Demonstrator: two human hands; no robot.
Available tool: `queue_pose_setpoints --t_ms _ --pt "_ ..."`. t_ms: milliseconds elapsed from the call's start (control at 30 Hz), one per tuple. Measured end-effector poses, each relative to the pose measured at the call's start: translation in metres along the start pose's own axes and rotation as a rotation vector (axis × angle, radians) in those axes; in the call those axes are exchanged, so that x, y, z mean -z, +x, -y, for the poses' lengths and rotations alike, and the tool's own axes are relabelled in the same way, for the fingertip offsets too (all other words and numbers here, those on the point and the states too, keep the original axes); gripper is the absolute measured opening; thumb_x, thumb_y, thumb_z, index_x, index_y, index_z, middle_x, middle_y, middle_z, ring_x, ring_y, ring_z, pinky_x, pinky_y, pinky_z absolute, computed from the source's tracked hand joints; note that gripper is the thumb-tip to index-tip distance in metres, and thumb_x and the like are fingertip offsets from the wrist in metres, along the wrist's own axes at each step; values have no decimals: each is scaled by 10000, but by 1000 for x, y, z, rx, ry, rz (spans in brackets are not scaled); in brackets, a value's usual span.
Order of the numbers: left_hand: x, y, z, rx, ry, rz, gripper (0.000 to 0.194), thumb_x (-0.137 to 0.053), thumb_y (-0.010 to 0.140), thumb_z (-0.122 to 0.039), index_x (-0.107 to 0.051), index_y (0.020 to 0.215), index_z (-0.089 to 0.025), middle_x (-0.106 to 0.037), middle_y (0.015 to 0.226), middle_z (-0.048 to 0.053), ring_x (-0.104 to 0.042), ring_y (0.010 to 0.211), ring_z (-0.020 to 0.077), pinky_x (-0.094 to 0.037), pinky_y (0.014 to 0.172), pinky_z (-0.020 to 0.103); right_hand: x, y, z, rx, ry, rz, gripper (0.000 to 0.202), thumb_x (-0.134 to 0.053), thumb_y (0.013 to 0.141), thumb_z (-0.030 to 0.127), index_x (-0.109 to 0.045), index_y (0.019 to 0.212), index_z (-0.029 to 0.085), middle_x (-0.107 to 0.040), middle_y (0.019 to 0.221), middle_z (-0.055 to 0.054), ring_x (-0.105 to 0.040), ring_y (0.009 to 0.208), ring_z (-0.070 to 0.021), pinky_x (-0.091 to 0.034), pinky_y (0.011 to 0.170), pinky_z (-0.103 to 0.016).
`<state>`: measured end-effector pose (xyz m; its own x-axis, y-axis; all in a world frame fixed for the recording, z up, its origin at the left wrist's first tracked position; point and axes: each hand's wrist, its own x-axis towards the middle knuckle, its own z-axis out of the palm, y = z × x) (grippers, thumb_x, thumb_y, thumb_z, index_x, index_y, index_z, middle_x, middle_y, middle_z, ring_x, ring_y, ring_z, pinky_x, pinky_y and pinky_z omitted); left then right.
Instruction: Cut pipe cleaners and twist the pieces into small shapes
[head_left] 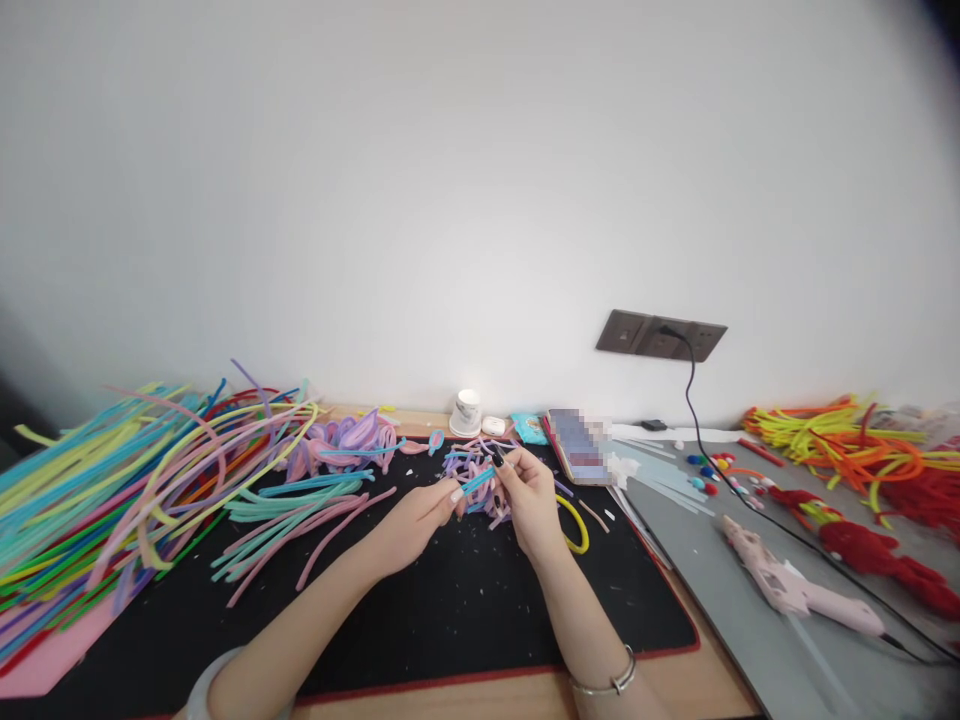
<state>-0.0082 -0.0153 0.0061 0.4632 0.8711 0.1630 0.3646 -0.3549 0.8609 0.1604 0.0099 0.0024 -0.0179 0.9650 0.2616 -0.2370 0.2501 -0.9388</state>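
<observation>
Between my two hands is a short piece of blue pipe cleaner (480,481). My left hand (424,515) pinches its left end, and my right hand (529,490) has its fingers closed at the other end. Whether it is one folded stem or two side by side, I cannot tell. Just behind my fingers lies a heap of short purple and pink pipe cleaner pieces (459,462), partly hidden by my hands. A yellow pipe cleaner loop (579,530) rests to the right of my right wrist. All this is above a black mat (450,620) with red edging.
Long coloured pipe cleaners (142,480) pile up at the left, with mint and pink ones (300,510) nearer. At the back stand a paper cup (466,412) and a phone (577,445). To the right lie a corded pink glue gun (802,590) and red fuzzy pieces (862,540).
</observation>
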Motion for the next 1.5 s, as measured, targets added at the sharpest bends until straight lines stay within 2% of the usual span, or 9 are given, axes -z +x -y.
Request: queue_pose_setpoints --t_ms 167,300,400,533,767,1033,1200,1300,1500 --pt "-2 1 5 72 -131 -14 360 -223 890 -431 -461 784 -182 -323 598 -45 -282 532 103 -240 495 213 2 1 1 -32 25 10 213 -603 749 330 -488 674 167 -480 466 62 -349 343 -39 -281 337 -160" --pt "-1 2 8 113 -159 -34 361 -257 881 -445 -460 755 -174 -321 598 -45 -278 523 95 -222 473 205 1 1 2 -117 52 135 176 -615 731 309 -519 767 166 -492 510 61 -390 370 -45 -330 354 -163" --pt "0 1 7 98 -141 -45 349 -268 882 -438 -444 735 -174 -324 603 -48 -297 538 93 -239 493 202 -3 -1 -1 -184 -8 220 186 -626 706 300 -526 785 166 -516 516 58 -416 368 -53 -353 358 -169" --pt "1 1 6 58 -74 -63 334 -257 892 -407 -426 721 -176 -347 616 -48 -324 563 97 -265 541 214 -4 -1 -7 -201 -107 214 168 -575 733 313 -513 711 159 -580 551 24 -438 359 -59 -339 350 -176" --pt "0 2 12 48 14 -108 331 -240 892 -390 -427 717 -180 -374 622 -45 -339 583 110 -268 562 224 -2 -2 -5 -49 -241 187 70 -573 722 228 -571 706 159 -536 549 38 -444 424 -70 -361 415 -190" --pt "0 5 16 70 -8 -116 334 -239 889 -385 -437 718 -179 -345 599 -50 -334 570 109 -260 550 221 -6 -7 4 200 -412 241 158 -518 736 114 -656 770 185 -635 922 -57 -584 866 -172 -468 659 -242" --pt "1 2 12 23 36 -45 289 -257 883 -330 -427 706 -176 -409 642 -31 -372 614 122 -278 585 230 -3 -6 5 209 -522 324 203 -492 766 118 -655 843 213 -638 1047 -52 -603 905 -179 -480 741 -289" --pt "2 0 9 14 46 -9 285 -257 881 -316 -431 705 -174 -426 661 -26 -380 631 124 -283 598 229 1 -3 6 284 -611 394 236 -519 763 114 -663 906 234 -661 997 -41 -589 954 -184 -447 838 -319" --pt "2 -1 7 54 21 35 333 -231 888 -352 -443 704 -171 -397 641 -27 -356 616 120 -280 582 226 5 -1 12 306 -681 446 156 -595 747 159 -655 878 219 -661 903 -39 -599 842 -163 -453 748 -271"
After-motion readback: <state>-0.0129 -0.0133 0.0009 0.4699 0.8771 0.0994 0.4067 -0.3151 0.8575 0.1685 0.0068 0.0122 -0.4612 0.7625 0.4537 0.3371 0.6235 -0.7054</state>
